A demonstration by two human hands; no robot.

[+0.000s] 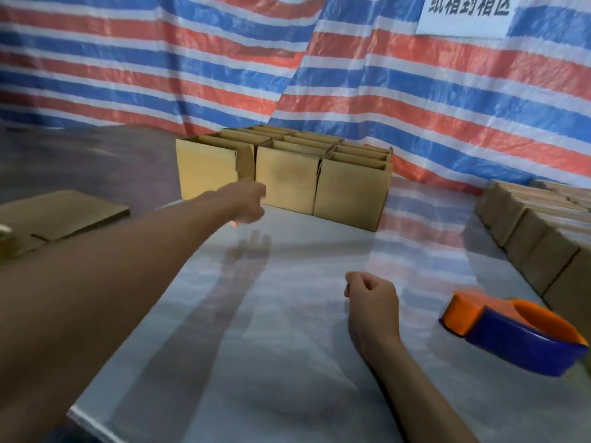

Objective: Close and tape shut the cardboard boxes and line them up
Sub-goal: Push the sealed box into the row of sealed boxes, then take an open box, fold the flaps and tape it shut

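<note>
Several open cardboard boxes [287, 180] stand packed together at the far end of the glossy white table [256, 346], their top flaps up. My left hand [248, 201] is stretched far forward, fingers curled, just in front of the front row, near the gap between the left box [208, 171] and the middle one; it holds nothing that I can see. My right hand [372, 298] rests on the table as a loose fist, empty. An orange and blue tape dispenser [511, 334] lies on the table to its right.
A row of closed boxes [537, 238] runs along the right edge. Flattened cardboard [60, 215] lies at the left beside the table, with a tape roll [4, 241] at the frame edge. Striped tarpaulin [415, 107] hangs behind, bearing a white sign [467, 14].
</note>
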